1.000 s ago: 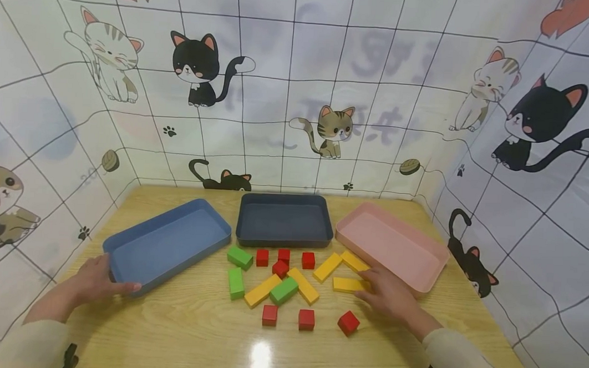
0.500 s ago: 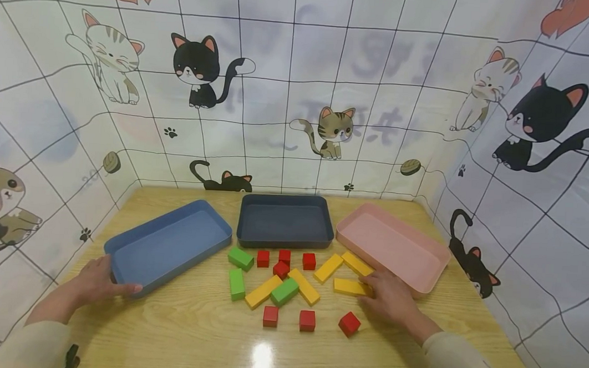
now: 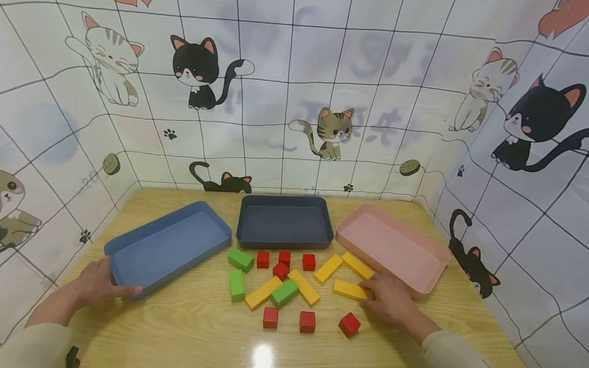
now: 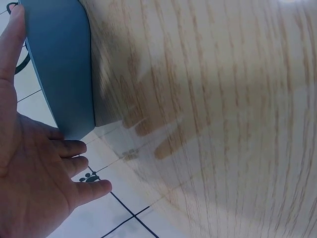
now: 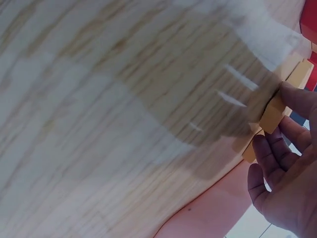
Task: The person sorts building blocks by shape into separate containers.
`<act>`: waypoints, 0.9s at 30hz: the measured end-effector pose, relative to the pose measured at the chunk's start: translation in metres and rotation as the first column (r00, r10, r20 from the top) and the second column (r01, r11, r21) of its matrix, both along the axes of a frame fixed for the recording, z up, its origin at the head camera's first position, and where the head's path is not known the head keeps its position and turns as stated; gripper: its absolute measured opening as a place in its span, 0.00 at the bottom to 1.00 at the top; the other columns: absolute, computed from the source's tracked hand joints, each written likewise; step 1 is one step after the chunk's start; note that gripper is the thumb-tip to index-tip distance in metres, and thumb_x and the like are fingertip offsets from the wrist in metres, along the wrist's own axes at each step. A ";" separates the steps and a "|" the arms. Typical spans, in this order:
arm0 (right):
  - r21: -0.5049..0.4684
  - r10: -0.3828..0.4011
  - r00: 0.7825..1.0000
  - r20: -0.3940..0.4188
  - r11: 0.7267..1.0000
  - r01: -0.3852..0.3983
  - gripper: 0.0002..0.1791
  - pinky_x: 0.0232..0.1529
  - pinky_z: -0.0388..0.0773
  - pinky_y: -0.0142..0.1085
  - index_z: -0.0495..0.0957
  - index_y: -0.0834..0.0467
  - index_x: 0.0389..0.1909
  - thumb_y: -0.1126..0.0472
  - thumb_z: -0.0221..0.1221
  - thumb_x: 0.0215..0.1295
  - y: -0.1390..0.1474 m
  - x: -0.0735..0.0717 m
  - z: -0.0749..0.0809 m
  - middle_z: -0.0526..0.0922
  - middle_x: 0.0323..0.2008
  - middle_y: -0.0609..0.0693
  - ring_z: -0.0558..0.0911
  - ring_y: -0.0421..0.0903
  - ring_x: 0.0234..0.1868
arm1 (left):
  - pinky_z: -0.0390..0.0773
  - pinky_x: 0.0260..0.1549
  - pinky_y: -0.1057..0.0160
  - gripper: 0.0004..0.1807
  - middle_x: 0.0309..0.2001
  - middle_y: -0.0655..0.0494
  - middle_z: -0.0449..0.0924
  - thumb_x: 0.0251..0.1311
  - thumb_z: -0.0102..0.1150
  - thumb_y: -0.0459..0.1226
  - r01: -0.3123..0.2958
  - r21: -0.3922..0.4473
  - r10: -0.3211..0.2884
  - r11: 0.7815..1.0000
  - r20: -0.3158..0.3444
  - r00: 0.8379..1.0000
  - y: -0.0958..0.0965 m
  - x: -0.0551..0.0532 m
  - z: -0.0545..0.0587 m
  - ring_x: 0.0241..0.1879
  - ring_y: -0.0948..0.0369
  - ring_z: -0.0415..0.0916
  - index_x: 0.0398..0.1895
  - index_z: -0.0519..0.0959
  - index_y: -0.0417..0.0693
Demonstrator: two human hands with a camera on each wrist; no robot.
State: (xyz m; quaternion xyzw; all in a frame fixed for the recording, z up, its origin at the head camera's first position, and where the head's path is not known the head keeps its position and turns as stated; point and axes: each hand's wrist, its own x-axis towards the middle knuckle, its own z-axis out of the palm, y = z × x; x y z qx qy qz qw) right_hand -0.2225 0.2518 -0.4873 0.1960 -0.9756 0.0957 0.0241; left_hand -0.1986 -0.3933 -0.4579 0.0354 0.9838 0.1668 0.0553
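My left hand (image 3: 96, 282) rests at the near-left corner of the blue tray (image 3: 171, 241), its thumb along the front wall and its fingers by the left end. In the left wrist view those fingers (image 4: 74, 166) look relaxed beside the tray wall (image 4: 59, 59). On the right, my right hand (image 3: 390, 300) pinches the end of a yellow block (image 3: 347, 289) lying on the table. The right wrist view has this yellow block (image 5: 271, 116) between thumb and index finger, with the other fingers loosely bent. A second yellow block (image 3: 357, 265) lies just beyond that hand.
Behind the blocks stand a dark navy tray (image 3: 284, 222) and a pink tray (image 3: 391, 244). Several red cubes (image 3: 307, 321), green blocks (image 3: 285, 292) and more yellow blocks (image 3: 264, 292) are scattered over the wooden table (image 3: 181, 339). A cat-patterned sheet (image 3: 264, 93) encloses the back and sides.
My right hand has shifted very slightly toward me, and the yellow block at its fingertips has turned a little. My left hand stays at the blue tray's corner.
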 end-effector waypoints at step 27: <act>-0.284 -0.111 0.992 0.054 0.951 0.122 0.19 0.44 0.77 0.47 0.84 0.62 0.48 0.56 0.69 0.60 -0.007 -0.022 0.044 0.83 0.41 0.51 0.78 0.46 0.39 | 0.68 0.51 0.29 0.61 0.55 0.07 0.57 0.53 0.71 0.56 0.005 0.028 -0.005 1.000 -0.002 1.000 -0.001 0.001 -0.001 0.55 0.19 0.59 0.60 0.50 0.08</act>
